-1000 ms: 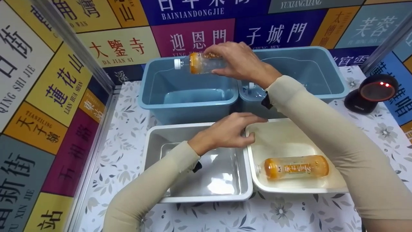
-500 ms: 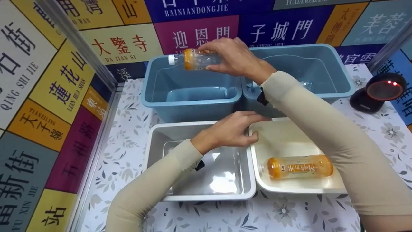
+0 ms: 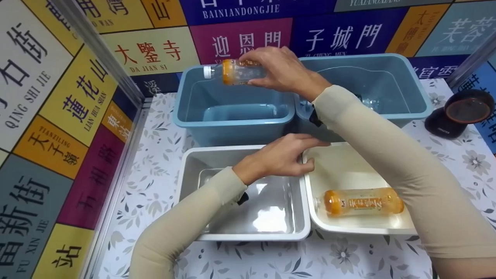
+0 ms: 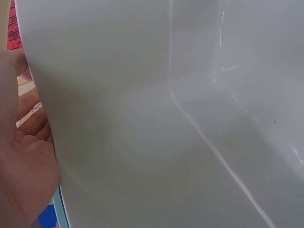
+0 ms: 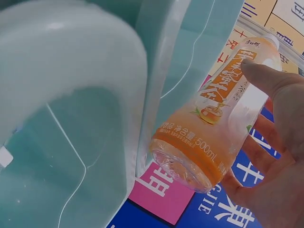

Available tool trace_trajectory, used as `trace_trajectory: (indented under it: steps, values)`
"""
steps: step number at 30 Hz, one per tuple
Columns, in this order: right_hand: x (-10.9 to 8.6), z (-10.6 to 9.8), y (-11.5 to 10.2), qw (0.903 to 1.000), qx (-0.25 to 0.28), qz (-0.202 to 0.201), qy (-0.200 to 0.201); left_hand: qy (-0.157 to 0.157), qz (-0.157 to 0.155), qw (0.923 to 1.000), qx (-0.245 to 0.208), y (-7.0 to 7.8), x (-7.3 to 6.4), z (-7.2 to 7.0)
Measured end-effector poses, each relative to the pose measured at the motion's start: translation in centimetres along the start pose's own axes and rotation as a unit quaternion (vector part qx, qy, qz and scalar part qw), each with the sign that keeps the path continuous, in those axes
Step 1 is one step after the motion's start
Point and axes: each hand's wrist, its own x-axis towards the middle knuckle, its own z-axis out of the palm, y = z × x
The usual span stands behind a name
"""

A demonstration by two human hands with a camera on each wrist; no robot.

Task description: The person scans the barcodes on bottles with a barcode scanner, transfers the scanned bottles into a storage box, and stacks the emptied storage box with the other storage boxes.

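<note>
My right hand (image 3: 285, 71) grips a clear plastic bottle (image 3: 232, 72) with an orange-and-white label and a white cap. The bottle lies sideways above the left blue bin (image 3: 236, 124), its cap pointing left. In the right wrist view my thumb lies across the bottle's label (image 5: 223, 90), with the fingers round the far side. My left hand (image 3: 281, 157), fingers loosely bent, hovers at or rests on the neighbouring rims of a grey bin (image 3: 248, 237) and a cream bin (image 3: 360, 231). A similar capless-looking bottle (image 3: 360, 202) lies in the cream bin.
The right blue bin (image 3: 387, 115) contains some clear plastic bottles (image 3: 370, 104), partly hidden by my right arm. A black scanner-like device (image 3: 459, 114) stands on the flowered tabletop (image 3: 343, 252) at the right. Patterned panels (image 3: 155, 50) wall in the back and left.
The held bottle has shifted slightly left and up, then stayed nearly still. My left hand keeps its place. The scanner's red lights have gone out, and the head view has shifted a little.
</note>
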Motion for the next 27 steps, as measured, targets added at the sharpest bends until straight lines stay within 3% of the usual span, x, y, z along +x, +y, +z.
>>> trace_trajectory:
  steps: [18, 27]
  values:
    - [0.56, 0.62, -0.27, 0.9999, -0.003, -0.011, -0.001, 0.003, -0.001, 0.9999, 0.012, 0.00, 0.09, 0.01]
    - [0.37, 0.53, -0.39, 0.9997, -0.016, -0.009, -0.014, -0.005, -0.005, 1.0000, -0.004, -0.01, 0.01, -0.08]
